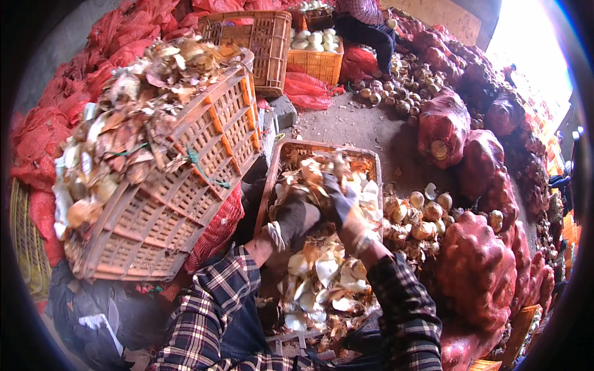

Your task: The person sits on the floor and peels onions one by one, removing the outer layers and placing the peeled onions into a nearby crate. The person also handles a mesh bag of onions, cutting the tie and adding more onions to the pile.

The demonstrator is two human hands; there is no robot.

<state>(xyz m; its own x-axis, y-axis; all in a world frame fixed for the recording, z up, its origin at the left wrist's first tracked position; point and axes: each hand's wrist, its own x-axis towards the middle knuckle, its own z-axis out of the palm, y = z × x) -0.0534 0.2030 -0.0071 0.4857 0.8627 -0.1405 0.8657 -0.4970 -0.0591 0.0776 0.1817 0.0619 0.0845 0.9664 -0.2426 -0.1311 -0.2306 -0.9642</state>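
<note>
My left hand (293, 218), in a dark glove with a band at the wrist, reaches into a plastic crate (377, 162) of onion skins. Beside it my right hand (339, 199), also gloved, presses into the same dry onion skins (311, 171). Fingers of both hands are partly buried or turned away, so what they hold is hidden. Nearer my lap lies a heap of pale and brown onion skins (325, 278). To the right of the crate, unpeeled onions (424, 215) lie loose on the ground.
A large tilted crate (153, 232) heaped with onion skins stands at the left, before red mesh sacks (41, 139). Filled onion sacks (478, 269) line the right. Beyond are a crate (320, 65) of peeled onions and a seated person (371, 28). A knife (113, 315) lies lower left.
</note>
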